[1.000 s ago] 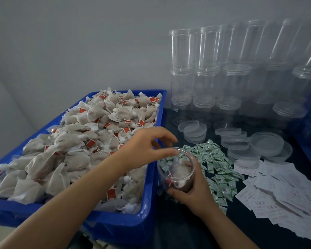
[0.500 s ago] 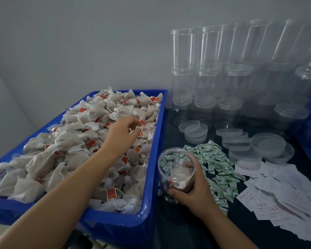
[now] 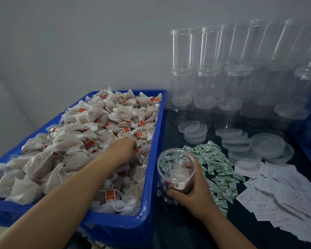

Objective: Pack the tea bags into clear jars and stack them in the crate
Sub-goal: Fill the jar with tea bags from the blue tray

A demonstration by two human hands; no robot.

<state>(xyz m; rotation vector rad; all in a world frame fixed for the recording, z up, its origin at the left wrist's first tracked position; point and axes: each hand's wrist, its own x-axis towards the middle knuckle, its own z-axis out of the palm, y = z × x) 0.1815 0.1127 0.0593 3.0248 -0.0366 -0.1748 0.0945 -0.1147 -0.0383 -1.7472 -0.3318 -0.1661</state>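
A blue crate (image 3: 156, 141) on the left is heaped with pale tea bags (image 3: 90, 133) bearing red tags. My left hand (image 3: 126, 150) reaches into the heap near the crate's right wall, its fingers curled down among the bags; whether it holds one is hidden. My right hand (image 3: 196, 191) grips a clear open jar (image 3: 174, 169) that stands on the dark table just right of the crate. A few tea bags lie in the bottom of the jar.
Stacked empty clear jars (image 3: 214, 78) line the back wall. Loose clear lids (image 3: 241, 141) lie in front of them. A pile of small green-white sachets (image 3: 214, 168) and a spread of white paper slips (image 3: 280, 194) cover the table to the right.
My left hand left the jar's mouth, moved into the crate, and now digs lower among the tea bags near the right wall. The right hand and jar stayed put.
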